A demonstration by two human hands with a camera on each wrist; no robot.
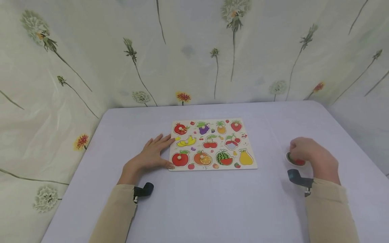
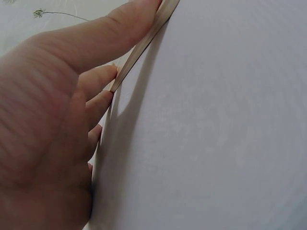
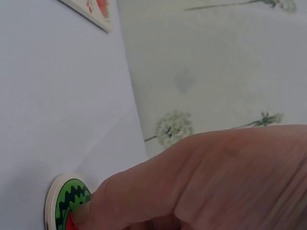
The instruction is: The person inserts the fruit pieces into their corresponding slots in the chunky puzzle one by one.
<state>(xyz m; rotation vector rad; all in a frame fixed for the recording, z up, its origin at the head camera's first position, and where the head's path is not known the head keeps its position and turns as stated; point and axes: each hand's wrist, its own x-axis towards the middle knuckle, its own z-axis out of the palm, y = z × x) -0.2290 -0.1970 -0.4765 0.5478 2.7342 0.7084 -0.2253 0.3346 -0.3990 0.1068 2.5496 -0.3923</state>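
A wooden fruit puzzle board (image 1: 214, 170) lies flat on the table, with several knobbed fruit pieces in it. My left hand (image 1: 153, 153) is spread along the board's left side; its thumb touches the lower left corner and a fingertip the upper left edge. In the left wrist view, the thumb and fingers (image 2: 103, 103) meet the board's edge (image 2: 139, 50). To the right of the board, my right hand (image 1: 313, 153) pinches a watermelon puzzle piece (image 1: 299, 162). The right wrist view shows that piece (image 3: 67, 196) partly under the thumb; its knob is hidden.
The white table (image 1: 212, 206) extends around the board on all sides. Behind it hangs a flower-patterned curtain (image 1: 188, 50). A dark wrist camera (image 1: 144, 189) sits on the left cuff, another camera (image 1: 299, 179) on the right.
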